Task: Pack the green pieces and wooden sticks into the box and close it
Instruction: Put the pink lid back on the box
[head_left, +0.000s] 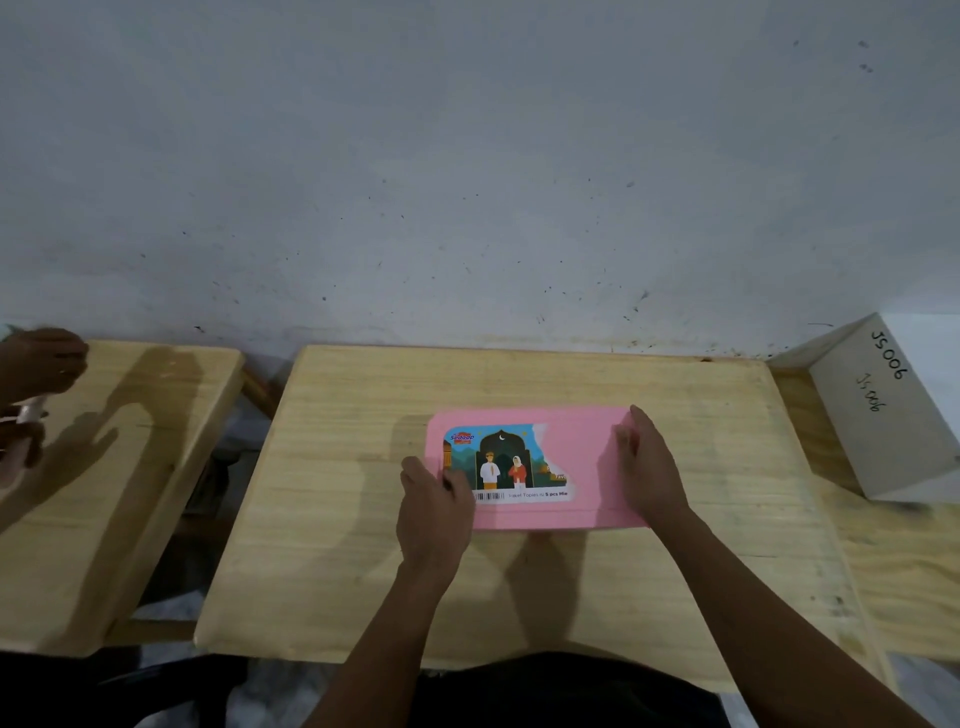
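A flat pink box (582, 457) lies closed in the middle of the wooden table (363, 545), with a partly torn colourful sticker (498, 462) on its lid. My left hand (434, 514) grips the box's left front corner, fingers curled over the edge. My right hand (649, 462) lies flat along the box's right edge, fingers pressed against it. No green pieces or wooden sticks are visible; the lid hides the inside.
A white cardboard box (883, 410) marked "JS006" sits at the far right on an adjoining table. A second wooden table (114, 493) stands to the left, where another person's hands (36, 374) hold a small pale object. A grey wall rises behind.
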